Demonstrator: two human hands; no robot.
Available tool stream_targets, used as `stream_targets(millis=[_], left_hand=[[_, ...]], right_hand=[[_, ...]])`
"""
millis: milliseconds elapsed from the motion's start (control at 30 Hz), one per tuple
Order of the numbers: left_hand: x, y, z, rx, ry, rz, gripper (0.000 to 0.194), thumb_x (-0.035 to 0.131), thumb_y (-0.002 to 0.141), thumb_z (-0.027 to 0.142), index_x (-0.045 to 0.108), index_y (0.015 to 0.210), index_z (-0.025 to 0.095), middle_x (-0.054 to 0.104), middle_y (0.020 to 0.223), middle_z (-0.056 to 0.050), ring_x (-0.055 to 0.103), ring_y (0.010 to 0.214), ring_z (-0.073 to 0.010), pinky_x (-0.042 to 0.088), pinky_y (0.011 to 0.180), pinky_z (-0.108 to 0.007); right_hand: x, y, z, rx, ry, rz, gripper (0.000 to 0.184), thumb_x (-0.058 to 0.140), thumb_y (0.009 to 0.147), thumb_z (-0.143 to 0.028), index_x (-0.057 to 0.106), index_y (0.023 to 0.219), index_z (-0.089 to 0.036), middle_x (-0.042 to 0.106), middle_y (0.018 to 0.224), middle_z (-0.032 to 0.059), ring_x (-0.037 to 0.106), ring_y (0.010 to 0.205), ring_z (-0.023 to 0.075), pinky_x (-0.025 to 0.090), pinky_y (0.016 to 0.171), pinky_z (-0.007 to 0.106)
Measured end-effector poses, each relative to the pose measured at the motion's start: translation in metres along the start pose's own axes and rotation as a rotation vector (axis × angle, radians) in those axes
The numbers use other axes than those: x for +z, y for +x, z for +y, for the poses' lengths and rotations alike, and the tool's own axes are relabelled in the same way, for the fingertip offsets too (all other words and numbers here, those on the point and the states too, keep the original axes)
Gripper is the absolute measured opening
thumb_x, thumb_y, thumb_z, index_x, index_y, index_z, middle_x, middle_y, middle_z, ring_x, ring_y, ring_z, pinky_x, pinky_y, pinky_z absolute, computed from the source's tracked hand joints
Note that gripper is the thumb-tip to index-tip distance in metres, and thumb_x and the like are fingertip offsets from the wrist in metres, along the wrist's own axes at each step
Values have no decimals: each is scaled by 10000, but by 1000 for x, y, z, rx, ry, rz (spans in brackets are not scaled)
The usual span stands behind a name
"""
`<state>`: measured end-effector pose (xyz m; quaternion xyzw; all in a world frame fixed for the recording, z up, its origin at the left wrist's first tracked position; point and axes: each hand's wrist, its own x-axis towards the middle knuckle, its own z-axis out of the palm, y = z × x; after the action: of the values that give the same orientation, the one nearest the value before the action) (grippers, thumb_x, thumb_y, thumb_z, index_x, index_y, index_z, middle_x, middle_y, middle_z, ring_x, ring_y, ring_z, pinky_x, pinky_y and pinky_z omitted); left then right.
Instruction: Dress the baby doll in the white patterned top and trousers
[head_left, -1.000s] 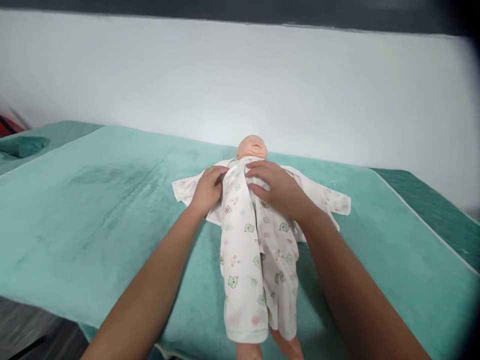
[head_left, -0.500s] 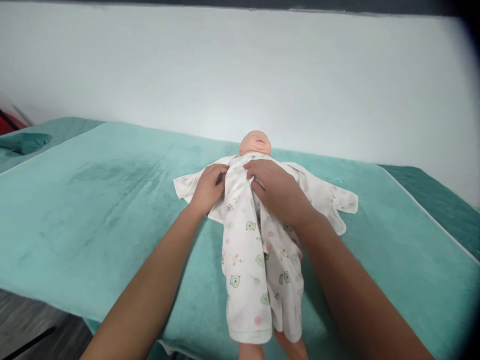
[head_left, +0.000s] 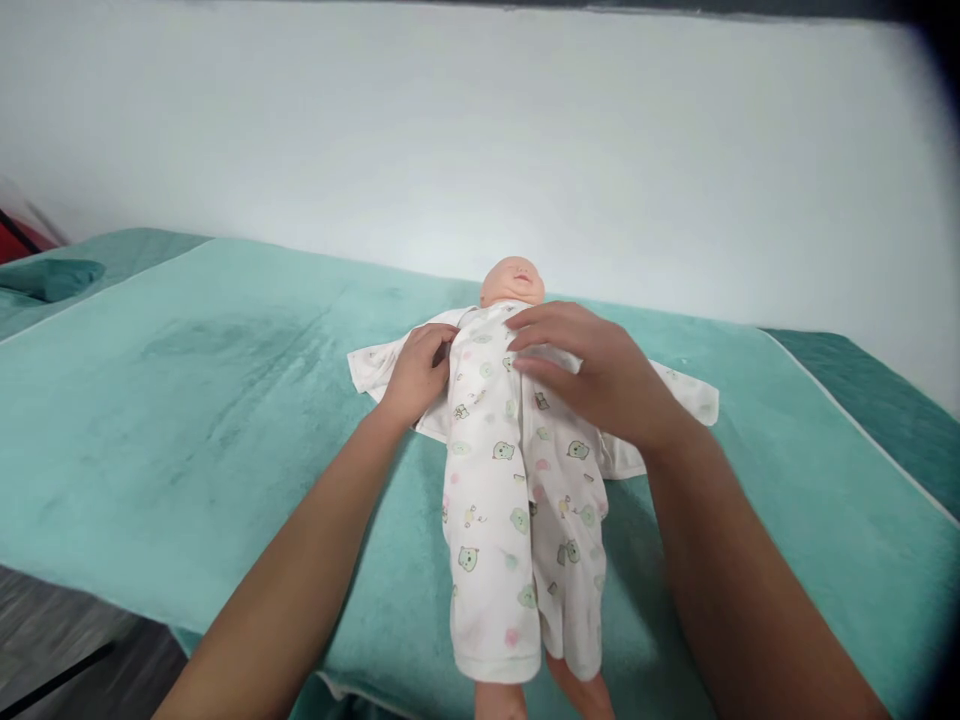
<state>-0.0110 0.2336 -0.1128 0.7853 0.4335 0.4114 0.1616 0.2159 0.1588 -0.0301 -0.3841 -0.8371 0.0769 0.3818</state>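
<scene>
A baby doll (head_left: 513, 280) lies on its back on a green cloth, head toward the wall, feet toward me. White printed baby pants (head_left: 491, 500) cover its front from chest to ankles. Under them a white baby shirt (head_left: 375, 366) is spread, its sleeves stretched to both sides. At the left edge of the pants near the chest, my left hand (head_left: 420, 372) is closed with its fingertips on the fabric. My right hand (head_left: 592, 365) hovers over the right side of the chest, fingers stretched and apart, holding nothing. It hides part of the shirt.
The green cloth (head_left: 187, 440) covers the table up to the white wall (head_left: 450, 130). A darker green cloth (head_left: 847, 370) shows at the right. Bunched green fabric (head_left: 52, 280) lies at the far left, and dark flooring (head_left: 67, 640) appears lower left.
My right hand has let go of the pants' top, lifted and moved right, with its fingers spreading. The pants now lie flatter across the chest. My left hand has stayed in place.
</scene>
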Motion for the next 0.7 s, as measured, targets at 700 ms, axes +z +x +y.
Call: stream_targets(millis=[700], left_hand=[[-18, 10, -8, -147, -129, -294, 201, 640, 782, 255, 654, 982, 256, 382, 1557, -38, 336, 1461, -298, 266, 1222, -517]], right_hand=[[31, -17, 105, 522, 45, 340, 163, 664, 804, -359, 683, 925, -250, 689, 1156, 64, 506, 1228, 293, 338, 1091, 501]])
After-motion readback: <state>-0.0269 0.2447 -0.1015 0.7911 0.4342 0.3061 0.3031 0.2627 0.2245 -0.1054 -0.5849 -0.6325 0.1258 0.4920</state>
